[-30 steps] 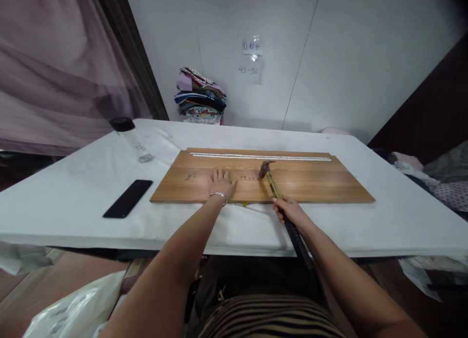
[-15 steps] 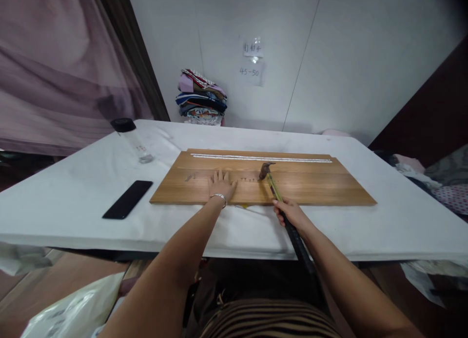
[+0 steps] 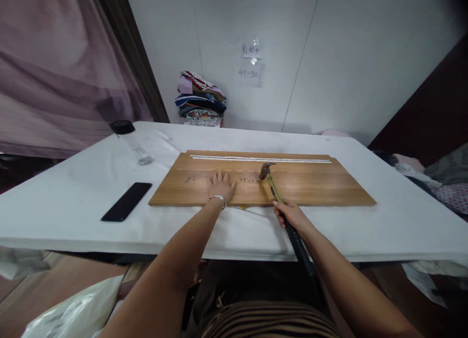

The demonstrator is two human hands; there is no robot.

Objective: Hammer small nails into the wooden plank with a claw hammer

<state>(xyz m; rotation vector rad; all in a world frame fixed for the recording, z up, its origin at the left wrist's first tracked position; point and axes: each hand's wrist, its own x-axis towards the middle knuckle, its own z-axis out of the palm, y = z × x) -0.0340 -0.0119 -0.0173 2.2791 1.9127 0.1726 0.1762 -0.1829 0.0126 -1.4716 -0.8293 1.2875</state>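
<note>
A wooden board (image 3: pixel 314 187) lies across the table, with two white strips (image 3: pixel 261 159) along its far side. My left hand (image 3: pixel 221 187) rests flat on the board, fingers spread, a bracelet at the wrist. My right hand (image 3: pixel 290 212) is wrapped round the handle of a claw hammer (image 3: pixel 275 189). The hammer's head is over the middle of the board, at the right end of a short row of several small nails (image 3: pixel 249 181). A few loose nails (image 3: pixel 188 179) lie on the board to the left of my left hand.
A black phone (image 3: pixel 126 202) lies on the white-covered table (image 3: pixel 73 201) left of the board. Behind it a clear bottle (image 3: pixel 133 144) with a black lid stands at the table's left. Folded clothes (image 3: pixel 202 99) are piled by the wall beyond the back edge.
The view has shifted very slightly. Both hands and the hammer hold nearly the same places over the board.
</note>
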